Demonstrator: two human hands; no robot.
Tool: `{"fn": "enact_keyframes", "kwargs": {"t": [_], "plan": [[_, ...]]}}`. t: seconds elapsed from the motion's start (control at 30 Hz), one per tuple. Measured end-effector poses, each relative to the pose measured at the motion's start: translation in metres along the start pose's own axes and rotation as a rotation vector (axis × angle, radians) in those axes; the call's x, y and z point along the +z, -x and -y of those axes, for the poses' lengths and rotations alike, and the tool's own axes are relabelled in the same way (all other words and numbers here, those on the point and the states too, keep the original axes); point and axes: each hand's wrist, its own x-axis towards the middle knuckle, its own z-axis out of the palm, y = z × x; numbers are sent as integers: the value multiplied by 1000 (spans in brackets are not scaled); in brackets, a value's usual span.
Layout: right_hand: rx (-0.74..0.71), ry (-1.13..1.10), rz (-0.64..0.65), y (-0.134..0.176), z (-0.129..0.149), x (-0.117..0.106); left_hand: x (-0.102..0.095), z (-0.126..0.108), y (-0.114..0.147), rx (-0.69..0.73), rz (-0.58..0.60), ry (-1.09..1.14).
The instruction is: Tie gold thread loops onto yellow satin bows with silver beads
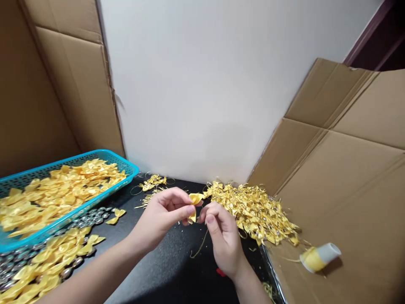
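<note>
So there's one yellow satin bow (196, 198) mid-work, up over the black tabletop (152, 270); the left hand (166, 209) has it pinched between thumb and fingers, no gap to speak of; the right hand (224, 236) is curled in close beside it, fingertips nearly together, but I can't make out whether they've got hold of the thin cord (201, 247) hanging below.

Progress-wise, the big heap of bows (249, 211) on the right has shiny bits and thin loops showing, so I'd call that the done pile; a smaller cluster (153, 182) at the back looks similar; as for what's left, loads imo: the turquoise basket (134, 171) is full of plain bows (63, 190), with more loose bows (60, 253) and silvery gems (95, 217) beside it; can't tell how finished the held one is.
</note>
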Motion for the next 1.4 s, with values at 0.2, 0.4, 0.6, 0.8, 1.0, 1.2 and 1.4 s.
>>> {"fn": "enact_keyframes", "kwargs": {"t": [0.2, 0.4, 0.6, 0.8, 1.0, 1.2, 1.4], "plan": [[-26, 64, 85, 3, -5, 0, -9, 4, 3, -110, 54, 106], [-4, 76, 58, 4, -13, 1, -12, 15, 0, -124, 64, 109], [50, -16, -129, 6, -16, 12, -17, 22, -8, 45, -55, -22], [88, -5, -169, 9, -20, 20, -15, 28, -10, 50, -9, 20], [87, -8, -182, 12, -23, 19, -15, 30, -8, 94, 94, 63], [52, 61, -98, 13, -24, 16, -10, 23, -6, -7, 79, 79], [186, -108, -149, 13, -21, 28, -10, 29, -3, 54, -60, -66]]}}
